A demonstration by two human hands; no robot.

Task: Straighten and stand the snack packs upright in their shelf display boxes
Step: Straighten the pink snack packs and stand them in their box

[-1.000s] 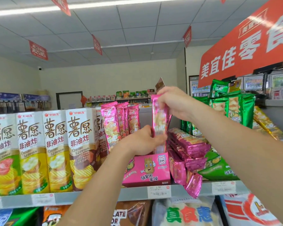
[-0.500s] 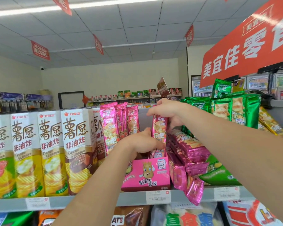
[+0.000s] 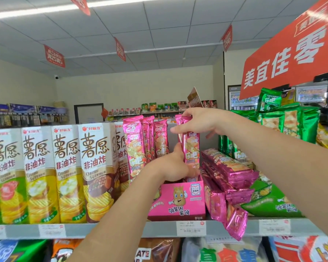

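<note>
Two hands on one upright pink pack (image 3: pixel 191 148) in the pink box (image 3: pixel 178 201). Right hand (image 3: pixel 195 122) pinches its top; left hand (image 3: pixel 175 165) grips its lower edge.

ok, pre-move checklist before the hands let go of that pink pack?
1. Pink pack upright: ok, it stands nearly vertical.
2. Pack's lower end inside the pink box: ok, it dips behind the front wall.
3. Right hand holds the pack's top: ok.
4. Left hand steadies the lower part: ok, though its fingers inside the box are hidden.
5. Support once released: cannot tell, a gap separates it from the standing packs at the left.
6. Fallen pink packs piled to the right of the box: not ok, they lie flat, one hanging over the shelf edge.
</note>
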